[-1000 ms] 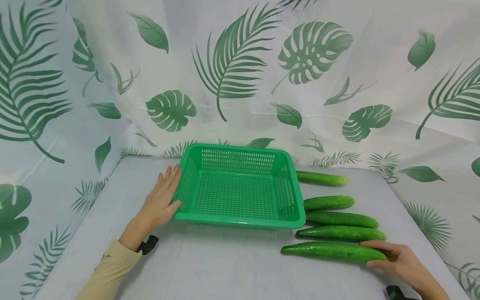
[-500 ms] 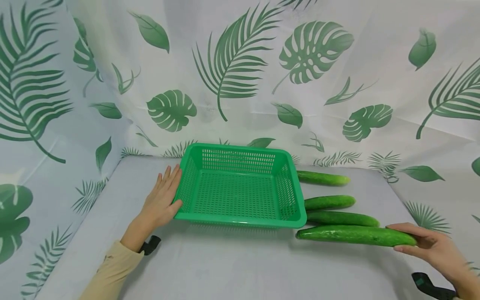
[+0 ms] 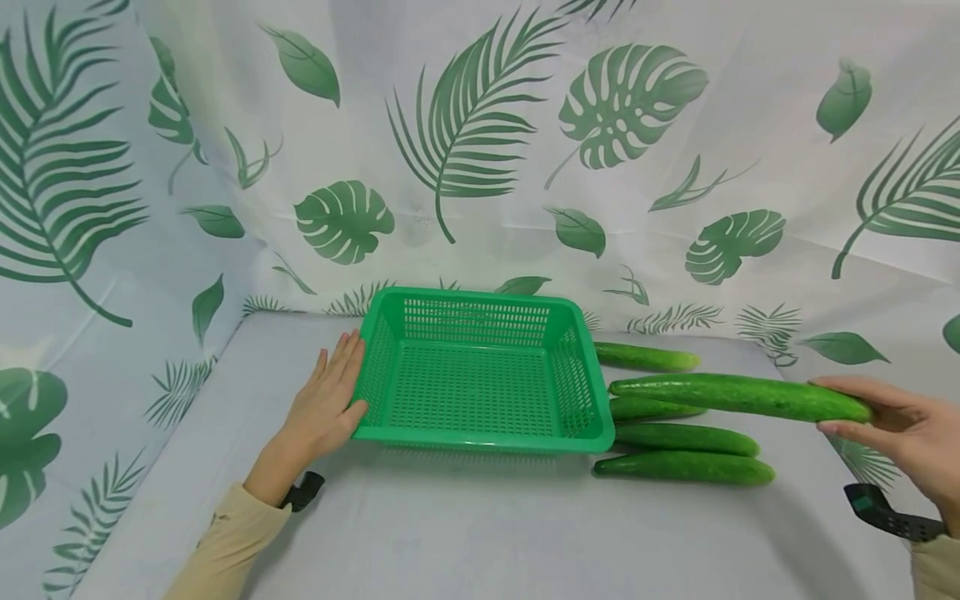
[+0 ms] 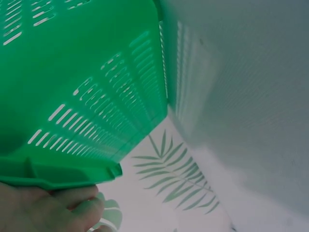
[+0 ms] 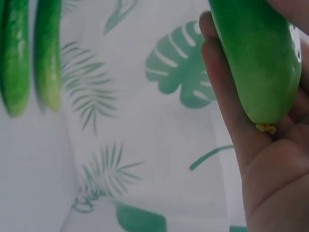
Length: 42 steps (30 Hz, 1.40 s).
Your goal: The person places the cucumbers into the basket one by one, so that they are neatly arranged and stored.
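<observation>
My right hand (image 3: 907,425) holds a long green cucumber (image 3: 720,393) by its right end, raised over the other cucumbers, its far tip close to the basket's right rim. In the right wrist view, thumb and fingers wrap the pale end of this cucumber (image 5: 260,72). At the left side of a green plastic basket (image 3: 480,442), my left hand (image 3: 326,400) rests with straight fingers along the rim. The left wrist view has the slotted basket wall (image 4: 91,92) above the fingers (image 4: 79,208). Nothing lies inside the basket.
Several more cucumbers (image 3: 686,468) lie side by side on the white table (image 3: 465,533), right of the basket; some left ends are hidden behind its rim. A leaf-printed white curtain (image 3: 495,250) borders the table at the back and sides.
My right hand has lifted the nearest cucumber off the table and carried it up, right and farther back, over the others. My left hand stays at the basket.
</observation>
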Motion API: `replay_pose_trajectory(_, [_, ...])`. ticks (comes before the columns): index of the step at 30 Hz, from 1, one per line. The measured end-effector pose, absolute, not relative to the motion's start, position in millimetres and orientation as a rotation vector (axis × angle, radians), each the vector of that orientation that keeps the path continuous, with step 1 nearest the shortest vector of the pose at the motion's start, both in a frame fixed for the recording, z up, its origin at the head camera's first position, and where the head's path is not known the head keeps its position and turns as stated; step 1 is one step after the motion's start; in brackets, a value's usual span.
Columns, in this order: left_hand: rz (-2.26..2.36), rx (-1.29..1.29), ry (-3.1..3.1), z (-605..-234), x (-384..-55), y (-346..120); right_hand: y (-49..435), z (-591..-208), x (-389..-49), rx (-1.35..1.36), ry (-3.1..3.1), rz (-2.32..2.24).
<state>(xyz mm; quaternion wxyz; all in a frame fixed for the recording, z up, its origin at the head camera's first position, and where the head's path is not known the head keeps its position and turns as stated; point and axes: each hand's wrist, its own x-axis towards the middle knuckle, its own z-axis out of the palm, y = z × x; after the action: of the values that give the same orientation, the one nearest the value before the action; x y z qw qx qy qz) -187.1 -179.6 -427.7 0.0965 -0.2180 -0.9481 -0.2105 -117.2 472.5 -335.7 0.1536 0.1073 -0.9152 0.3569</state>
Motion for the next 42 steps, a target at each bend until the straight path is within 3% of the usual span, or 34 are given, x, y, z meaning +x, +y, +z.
replay_pose_trajectory(9, [-0.647,-0.629,-2.828,-425.7,-185.6,-179.1,425.5,-292.6,-150.6,0.158,-2.547,1.154])
replay_pose_trajectory(22, [-0.65,-0.637,-2.812,-425.6,-185.5,-180.1,341.8,-269.3,-208.2,0.545,-2.18,1.726])
replay_pose_trajectory(31, [-0.668,-0.646,-2.779,-426.7,-185.4,-179.1,276.8,-285.8,-258.6,0.516,-2.342,1.543])
replay_pose_trajectory(42, [-0.674,-0.65,-2.79,-427.5,-186.2,-178.7,220.8,-334.8,-299.1,0.56,-2.566,1.523])
